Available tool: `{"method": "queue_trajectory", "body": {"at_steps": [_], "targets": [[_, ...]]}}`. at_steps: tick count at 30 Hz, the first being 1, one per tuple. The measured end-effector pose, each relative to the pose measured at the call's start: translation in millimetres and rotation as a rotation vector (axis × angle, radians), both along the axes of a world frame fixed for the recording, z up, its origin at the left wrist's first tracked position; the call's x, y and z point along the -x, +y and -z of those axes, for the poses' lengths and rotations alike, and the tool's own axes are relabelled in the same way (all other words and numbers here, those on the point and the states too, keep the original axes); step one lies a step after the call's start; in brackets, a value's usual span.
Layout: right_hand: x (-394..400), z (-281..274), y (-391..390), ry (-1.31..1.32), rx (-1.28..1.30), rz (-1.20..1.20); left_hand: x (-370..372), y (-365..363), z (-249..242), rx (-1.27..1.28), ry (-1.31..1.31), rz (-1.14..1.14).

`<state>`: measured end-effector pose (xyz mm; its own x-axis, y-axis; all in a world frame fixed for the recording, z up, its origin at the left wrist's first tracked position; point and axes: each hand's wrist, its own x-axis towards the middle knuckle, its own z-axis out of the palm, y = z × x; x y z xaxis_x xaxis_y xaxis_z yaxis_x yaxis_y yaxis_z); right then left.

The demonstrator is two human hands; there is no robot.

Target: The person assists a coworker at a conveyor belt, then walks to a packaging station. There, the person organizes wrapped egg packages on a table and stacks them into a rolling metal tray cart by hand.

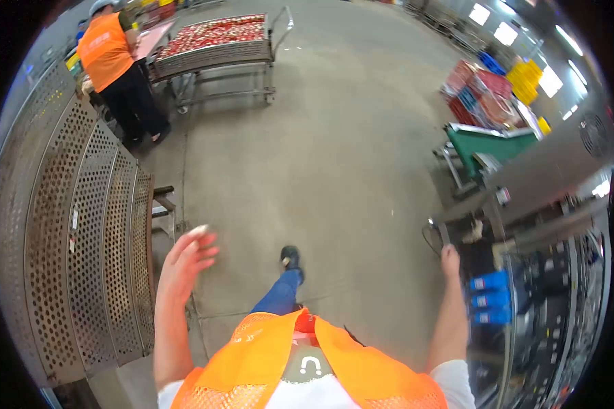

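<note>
My left hand (189, 255) hangs in the air over the concrete floor, fingers loosely curved and apart, with a pale bright spot at one fingertip. Nearest to it is a dark metal bracket (162, 202) jutting from the perforated metal panels (89, 232) on the left. On the right, my right hand (449, 260) is small and blurred beside the metal frame of a machine (525, 198), its fingers too smeared to make out. Below that hand are stacked blue boxes (491, 298) inside the machine's side.
A wheeled cart (215, 58) heaped with red and white pieces stands at the upper left. Beside it a person in an orange vest (107, 51) bends over a table. Right: a green conveyor (488, 146), red crates (481, 95) and yellow crates (525, 80). Concrete floor (334, 143) lies between.
</note>
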<state>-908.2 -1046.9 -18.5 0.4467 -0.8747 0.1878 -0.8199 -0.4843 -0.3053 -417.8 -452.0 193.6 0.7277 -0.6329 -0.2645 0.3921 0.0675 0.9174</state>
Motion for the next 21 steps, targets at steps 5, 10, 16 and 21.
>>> {"method": "queue_trajectory", "body": {"at_steps": [5,10,16,21], "targets": [[-305,-50,-109,-0.426,-0.347,-0.160,-98,-6,123,0.306,0.409,-0.933],[-353,104,-93,0.636,-0.731,-0.765,-233,-228,103,0.468,0.364,-0.630],[-386,144,-167,0.535,-1.031,-0.385,-317,-615,1,-0.035,0.237,0.301],[-454,166,-334,0.574,-0.893,-0.356,-391,-876,85,-0.130,-0.290,0.963]]}}
